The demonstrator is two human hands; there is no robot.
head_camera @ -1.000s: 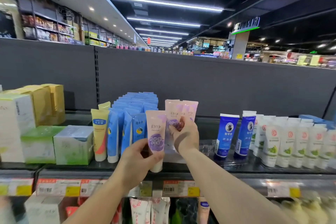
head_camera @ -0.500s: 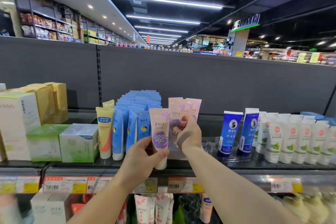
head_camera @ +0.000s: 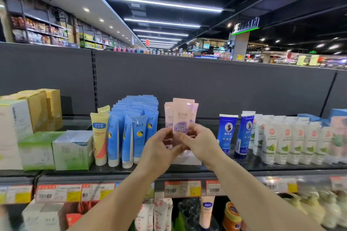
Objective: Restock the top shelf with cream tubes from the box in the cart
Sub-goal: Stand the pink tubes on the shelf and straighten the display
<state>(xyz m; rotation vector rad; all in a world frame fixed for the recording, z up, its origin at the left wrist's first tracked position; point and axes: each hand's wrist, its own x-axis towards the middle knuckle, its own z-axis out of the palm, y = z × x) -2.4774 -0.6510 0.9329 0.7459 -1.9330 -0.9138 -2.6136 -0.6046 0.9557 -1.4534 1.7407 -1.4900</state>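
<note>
Top shelf [head_camera: 234,171], contents listed left to right with the pink cream tube [head_camera: 182,118] as reference point. Far left of it: yellow cartons [head_camera: 45,108] at the back, a white and green carton [head_camera: 11,129] at the frame edge, two pale green boxes [head_camera: 56,150] in front. Nearer left: one yellow tube [head_camera: 99,137], upright on its cap, then a dense block of light blue tubes [head_camera: 135,129] running several rows deep, its front row just beside the left hand. Centre: the pink cream tube, upright, crimped end up, purple label facing the camera, held above the shelf in front of two or three more pink tubes [head_camera: 168,114] standing behind it. Left hand [head_camera: 159,152] pinches its lower left edge, thumb and fingers curled on the tube; right hand [head_camera: 201,144] pinches the lower right edge likewise, so both hands meet around its lower half. Right of it: two dark blue tubes [head_camera: 234,133], upright, then a row of white tubes with green leaf print [head_camera: 285,144] reaching the frame edge. Below the shelf front: a strip of price tags [head_camera: 183,188].
</note>
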